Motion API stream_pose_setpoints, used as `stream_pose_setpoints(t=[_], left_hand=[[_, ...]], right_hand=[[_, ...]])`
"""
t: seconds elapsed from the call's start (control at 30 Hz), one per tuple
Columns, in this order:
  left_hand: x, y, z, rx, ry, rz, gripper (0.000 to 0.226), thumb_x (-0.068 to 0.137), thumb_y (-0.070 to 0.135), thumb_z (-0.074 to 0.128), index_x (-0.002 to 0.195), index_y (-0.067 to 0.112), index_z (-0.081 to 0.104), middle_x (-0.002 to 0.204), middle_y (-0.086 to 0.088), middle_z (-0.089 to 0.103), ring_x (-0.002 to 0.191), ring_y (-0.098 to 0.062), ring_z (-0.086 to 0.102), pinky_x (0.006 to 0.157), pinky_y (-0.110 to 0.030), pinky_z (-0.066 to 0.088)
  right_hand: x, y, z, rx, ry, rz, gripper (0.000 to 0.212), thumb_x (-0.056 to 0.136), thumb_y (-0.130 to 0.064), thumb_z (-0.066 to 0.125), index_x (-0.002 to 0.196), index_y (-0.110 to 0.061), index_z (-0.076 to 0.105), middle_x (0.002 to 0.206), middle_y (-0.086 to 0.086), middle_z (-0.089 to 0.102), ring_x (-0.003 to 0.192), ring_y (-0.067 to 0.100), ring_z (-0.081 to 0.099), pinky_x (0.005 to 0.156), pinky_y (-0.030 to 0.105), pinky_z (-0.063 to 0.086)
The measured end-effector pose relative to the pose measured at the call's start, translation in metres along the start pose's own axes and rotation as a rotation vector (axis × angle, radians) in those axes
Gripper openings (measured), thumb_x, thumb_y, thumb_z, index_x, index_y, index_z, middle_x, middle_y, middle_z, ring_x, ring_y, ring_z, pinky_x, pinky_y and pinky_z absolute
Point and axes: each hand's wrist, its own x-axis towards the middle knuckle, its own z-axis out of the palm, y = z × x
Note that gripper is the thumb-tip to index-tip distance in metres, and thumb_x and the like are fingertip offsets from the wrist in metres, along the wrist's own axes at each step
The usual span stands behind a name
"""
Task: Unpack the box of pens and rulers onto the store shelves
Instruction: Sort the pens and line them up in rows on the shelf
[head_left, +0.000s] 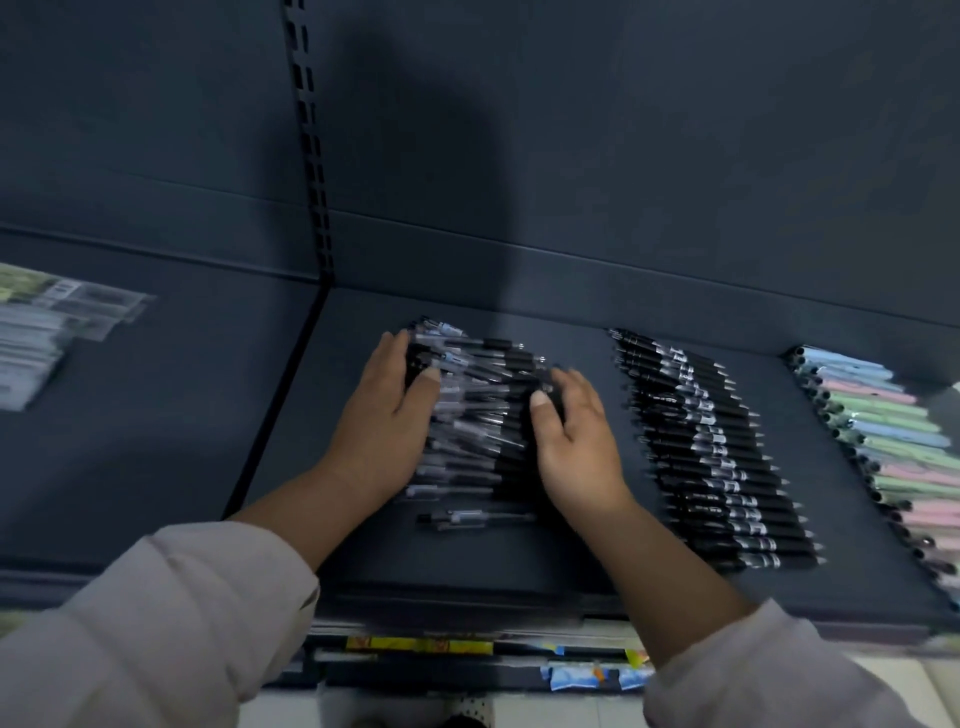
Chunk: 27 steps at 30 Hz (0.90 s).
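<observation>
A loose pile of slim pens (480, 415), clear barrels with black grips, lies in the middle of a matte dark shelf (519, 566). The left hand (384, 415) and right hand (576, 441) press flat against its two sides, fingers fairly straight, gripping nothing. One pen (475, 517) lies apart, just in front. To the right, glossy black pens (711, 452) lie in a neat row.

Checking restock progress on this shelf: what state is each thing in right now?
Clear pens: loose, untidy heap on the shelf, between both hands.
Stray pen: lying alone in front of the heap.
Black pens: neat row, side by side.
Pastel pens: neat row, far right.
Packets: stacked flat, far left, blurred.
Left hand: flat against the heap's left side.
Right hand: resting on the heap's right side.
</observation>
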Motion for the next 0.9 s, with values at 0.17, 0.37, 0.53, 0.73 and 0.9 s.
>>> stream_pose_setpoints(t=[0.17,0.37,0.53,0.73,0.9], left_hand=[[-0.006,0.006,0.012,0.081,-0.069,0.065,0.061,0.096,0.036,0.046,0.149,0.027,0.017,0.138,0.021,0.025,0.128,0.004,0.021,0.107,-0.020,0.018],[0.019,-0.001,-0.005,0.200,-0.016,-0.051,0.072,0.095,0.043,0.043,0.152,0.026,0.002,0.160,0.005,-0.005,0.146,-0.015,-0.002,0.118,-0.035,0.004],[0.051,0.009,-0.011,0.232,-0.069,-0.093,0.065,0.100,0.039,0.033,0.152,0.019,-0.001,0.160,0.002,-0.005,0.146,-0.014,-0.001,0.119,-0.033,0.001],[0.053,0.009,0.004,0.130,-0.175,-0.094,0.060,0.101,0.036,0.028,0.152,0.021,0.000,0.159,0.006,-0.002,0.146,-0.009,0.002,0.113,-0.023,0.002],[0.062,0.009,-0.005,0.129,-0.137,-0.045,0.059,0.101,0.033,0.029,0.152,0.025,0.000,0.159,0.009,-0.002,0.145,-0.006,0.001,0.113,-0.022,0.002]], right_hand=[[-0.003,-0.009,0.010,-0.003,-0.066,-0.048,0.053,0.100,-0.032,0.042,0.148,-0.015,0.029,0.158,0.000,0.018,0.145,0.010,0.015,0.109,0.014,0.009],[0.012,-0.005,-0.004,0.017,-0.001,0.004,0.052,0.100,-0.034,0.043,0.147,-0.016,0.031,0.156,-0.002,0.021,0.144,0.012,0.020,0.113,0.021,0.016],[0.037,-0.008,-0.001,-0.004,-0.072,0.030,0.059,0.100,-0.037,0.041,0.150,-0.013,0.023,0.159,0.002,0.014,0.146,0.013,0.011,0.112,0.019,0.009],[0.045,-0.011,0.009,0.050,-0.137,-0.008,0.062,0.100,-0.038,0.042,0.152,-0.014,0.018,0.160,-0.001,0.010,0.146,0.010,0.008,0.112,0.019,0.007],[0.061,-0.006,-0.004,0.078,-0.084,0.020,0.058,0.100,-0.035,0.042,0.151,-0.015,0.021,0.159,0.000,0.013,0.146,0.011,0.011,0.111,0.019,0.008]])
